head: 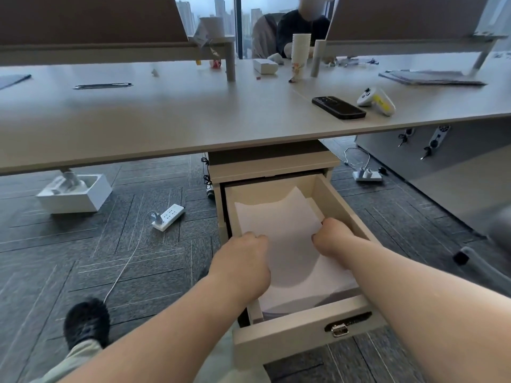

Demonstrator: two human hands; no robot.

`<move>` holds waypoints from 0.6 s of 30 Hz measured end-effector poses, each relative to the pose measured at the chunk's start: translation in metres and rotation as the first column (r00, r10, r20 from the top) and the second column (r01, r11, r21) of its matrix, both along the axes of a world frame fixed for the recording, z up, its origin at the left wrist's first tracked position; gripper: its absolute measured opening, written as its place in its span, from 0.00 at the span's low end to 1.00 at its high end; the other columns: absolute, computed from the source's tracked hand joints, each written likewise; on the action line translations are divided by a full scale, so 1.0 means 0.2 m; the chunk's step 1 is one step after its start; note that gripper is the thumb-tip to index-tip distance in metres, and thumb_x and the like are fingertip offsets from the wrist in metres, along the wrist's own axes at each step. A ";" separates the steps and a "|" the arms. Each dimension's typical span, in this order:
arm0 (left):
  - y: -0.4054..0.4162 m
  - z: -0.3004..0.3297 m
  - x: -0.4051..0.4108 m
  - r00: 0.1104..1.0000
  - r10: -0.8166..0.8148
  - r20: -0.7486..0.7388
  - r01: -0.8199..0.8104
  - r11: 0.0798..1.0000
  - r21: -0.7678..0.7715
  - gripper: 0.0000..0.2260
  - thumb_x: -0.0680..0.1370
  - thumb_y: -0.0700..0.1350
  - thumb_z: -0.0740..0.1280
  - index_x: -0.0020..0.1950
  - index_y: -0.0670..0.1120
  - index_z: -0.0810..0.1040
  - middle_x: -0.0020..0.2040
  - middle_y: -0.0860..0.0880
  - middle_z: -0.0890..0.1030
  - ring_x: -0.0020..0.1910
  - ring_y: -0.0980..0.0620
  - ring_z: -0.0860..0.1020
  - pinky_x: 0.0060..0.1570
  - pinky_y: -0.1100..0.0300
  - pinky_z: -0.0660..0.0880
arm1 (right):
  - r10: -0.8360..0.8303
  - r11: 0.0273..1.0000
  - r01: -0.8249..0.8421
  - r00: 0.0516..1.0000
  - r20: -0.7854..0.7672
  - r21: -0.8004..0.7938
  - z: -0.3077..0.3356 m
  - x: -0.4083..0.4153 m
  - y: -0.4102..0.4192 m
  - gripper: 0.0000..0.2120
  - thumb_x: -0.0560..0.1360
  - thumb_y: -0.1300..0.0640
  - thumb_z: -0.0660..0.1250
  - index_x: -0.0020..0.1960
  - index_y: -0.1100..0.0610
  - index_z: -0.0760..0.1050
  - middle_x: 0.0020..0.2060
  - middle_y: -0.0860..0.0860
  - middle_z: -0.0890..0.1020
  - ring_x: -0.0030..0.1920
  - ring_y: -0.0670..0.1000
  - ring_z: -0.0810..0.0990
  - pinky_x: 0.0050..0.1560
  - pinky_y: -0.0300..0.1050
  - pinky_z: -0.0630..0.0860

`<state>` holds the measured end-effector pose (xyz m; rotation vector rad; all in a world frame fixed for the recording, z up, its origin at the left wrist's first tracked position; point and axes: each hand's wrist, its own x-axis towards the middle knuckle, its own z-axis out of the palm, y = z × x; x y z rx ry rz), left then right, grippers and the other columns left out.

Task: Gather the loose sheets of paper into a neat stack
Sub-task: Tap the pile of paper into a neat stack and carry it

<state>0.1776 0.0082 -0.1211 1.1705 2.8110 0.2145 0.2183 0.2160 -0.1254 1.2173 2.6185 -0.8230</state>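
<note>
Several white sheets of paper (284, 230) lie in the open top drawer (301, 331) of a beige pedestal under the desk. The top sheets bow upward at the back. My left hand (243, 261) reaches into the drawer with curled fingers and grips the left edge of the sheets. My right hand (337, 236) does the same on the right edge, knuckles up. More paper lies flat beneath, toward the drawer front.
The desk top (193, 125) overhangs the pedestal, with a black phone (338, 107) and a white controller (377, 100) on it. Power strips (168, 217) and a white box (74, 193) lie on the carpet. A person sits beyond the desk.
</note>
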 end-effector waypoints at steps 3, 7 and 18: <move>0.00 -0.02 -0.02 1.000 -0.004 0.029 0.003 0.999 0.032 0.11 0.77 0.43 0.65 0.58 0.47 0.77 0.56 0.46 0.77 0.57 0.42 0.76 0.55 0.51 0.77 | 0.033 0.999 -0.034 0.998 0.048 0.010 0.03 0.01 -0.02 0.17 0.81 0.61 0.63 0.68 0.66 0.72 0.65 0.64 0.78 0.65 0.64 0.78 0.56 0.49 0.74; 0.00 0.00 -0.04 1.000 0.003 0.028 -0.004 0.999 0.051 0.09 0.78 0.46 0.65 0.56 0.47 0.79 0.55 0.47 0.79 0.56 0.43 0.77 0.52 0.54 0.76 | 0.184 0.978 -0.195 0.973 0.142 0.069 0.12 0.09 0.00 0.26 0.82 0.53 0.61 0.77 0.60 0.63 0.72 0.62 0.70 0.69 0.64 0.73 0.65 0.51 0.74; -0.21 0.30 0.25 0.870 -0.414 0.269 0.452 0.887 -0.096 0.25 0.74 0.72 0.66 0.65 0.62 0.75 0.60 0.62 0.76 0.59 0.57 0.73 0.61 0.54 0.70 | 0.684 0.708 -0.706 0.689 0.239 0.013 0.45 0.77 -0.11 0.22 0.78 0.49 0.70 0.70 0.38 0.73 0.60 0.38 0.80 0.60 0.44 0.78 0.66 0.49 0.74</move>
